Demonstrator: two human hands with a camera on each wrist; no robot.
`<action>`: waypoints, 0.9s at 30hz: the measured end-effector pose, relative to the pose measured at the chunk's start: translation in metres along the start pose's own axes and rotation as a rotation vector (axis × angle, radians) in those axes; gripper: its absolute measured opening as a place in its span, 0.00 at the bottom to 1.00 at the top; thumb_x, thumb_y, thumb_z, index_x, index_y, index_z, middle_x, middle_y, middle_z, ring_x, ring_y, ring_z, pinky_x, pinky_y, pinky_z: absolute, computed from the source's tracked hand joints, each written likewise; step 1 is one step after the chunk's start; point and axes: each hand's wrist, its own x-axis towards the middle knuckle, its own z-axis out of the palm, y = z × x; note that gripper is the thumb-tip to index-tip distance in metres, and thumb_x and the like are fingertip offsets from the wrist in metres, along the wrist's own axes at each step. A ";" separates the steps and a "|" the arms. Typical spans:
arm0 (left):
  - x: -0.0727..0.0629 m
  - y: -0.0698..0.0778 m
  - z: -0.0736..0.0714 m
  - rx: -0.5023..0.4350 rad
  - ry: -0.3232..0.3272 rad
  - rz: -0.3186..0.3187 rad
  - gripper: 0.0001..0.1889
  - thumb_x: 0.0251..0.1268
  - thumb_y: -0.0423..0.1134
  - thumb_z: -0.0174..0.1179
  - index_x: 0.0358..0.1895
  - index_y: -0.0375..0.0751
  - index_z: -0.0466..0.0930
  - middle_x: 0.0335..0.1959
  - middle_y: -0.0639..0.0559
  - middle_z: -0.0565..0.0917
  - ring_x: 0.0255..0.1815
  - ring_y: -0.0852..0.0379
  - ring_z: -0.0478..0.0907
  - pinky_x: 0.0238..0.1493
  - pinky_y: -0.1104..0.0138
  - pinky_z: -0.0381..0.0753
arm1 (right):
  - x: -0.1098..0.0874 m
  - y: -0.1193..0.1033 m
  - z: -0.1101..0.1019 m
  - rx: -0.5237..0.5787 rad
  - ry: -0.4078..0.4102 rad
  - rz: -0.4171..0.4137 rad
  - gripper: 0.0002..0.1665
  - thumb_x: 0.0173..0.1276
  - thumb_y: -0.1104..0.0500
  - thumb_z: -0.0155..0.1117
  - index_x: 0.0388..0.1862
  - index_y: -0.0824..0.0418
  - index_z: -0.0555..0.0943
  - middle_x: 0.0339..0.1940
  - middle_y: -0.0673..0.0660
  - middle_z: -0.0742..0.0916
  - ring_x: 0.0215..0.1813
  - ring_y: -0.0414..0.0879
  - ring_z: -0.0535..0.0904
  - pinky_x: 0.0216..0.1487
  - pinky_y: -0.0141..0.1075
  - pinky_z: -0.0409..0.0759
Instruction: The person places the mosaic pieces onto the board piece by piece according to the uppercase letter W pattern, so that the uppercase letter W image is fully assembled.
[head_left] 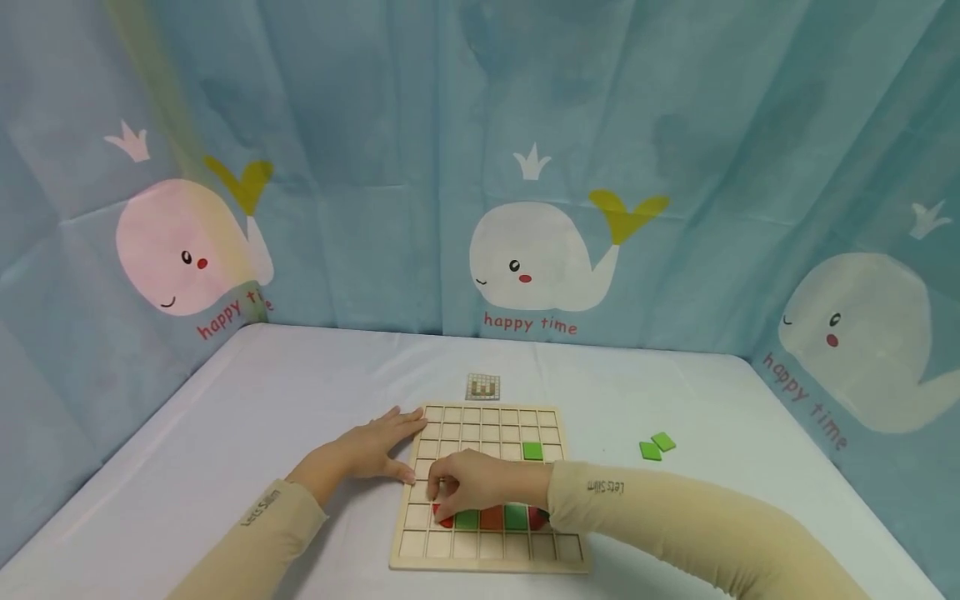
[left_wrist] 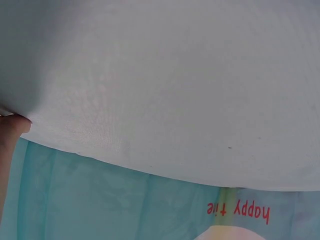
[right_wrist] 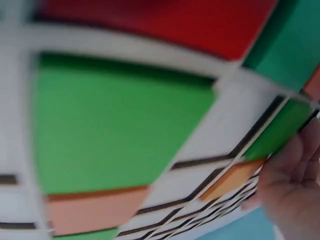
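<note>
A wooden grid board (head_left: 491, 564) lies on the white table. My left hand (head_left: 375, 446) rests at its left edge, fingers spread along the frame; a fingertip of it shows in the left wrist view. My right hand (head_left: 476, 482) reaches across the board with curled fingers. Its thumb and fingers pinch a red tile (head_left: 445, 521) at the left end of a row. Beside that tile sit a green tile (head_left: 467, 520), an orange tile (head_left: 491, 518) and another green tile (head_left: 516, 517). In the right wrist view, a green tile (right_wrist: 120, 120) and a red tile (right_wrist: 165, 20) appear close up.
A green tile (head_left: 532, 451) sits in an upper cell of the board. Two loose green tiles (head_left: 650, 451) lie on the table to the right. A small pattern card (head_left: 483, 387) is behind the board. A blue whale-print curtain (head_left: 375, 208) surrounds the table.
</note>
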 end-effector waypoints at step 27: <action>0.001 -0.004 0.003 -0.005 0.001 0.017 0.48 0.53 0.60 0.67 0.74 0.38 0.60 0.77 0.43 0.56 0.76 0.35 0.46 0.63 0.31 0.54 | -0.130 0.082 -0.089 0.331 0.363 0.128 0.15 0.71 0.59 0.61 0.51 0.68 0.79 0.41 0.57 0.85 0.42 0.52 0.80 0.45 0.45 0.79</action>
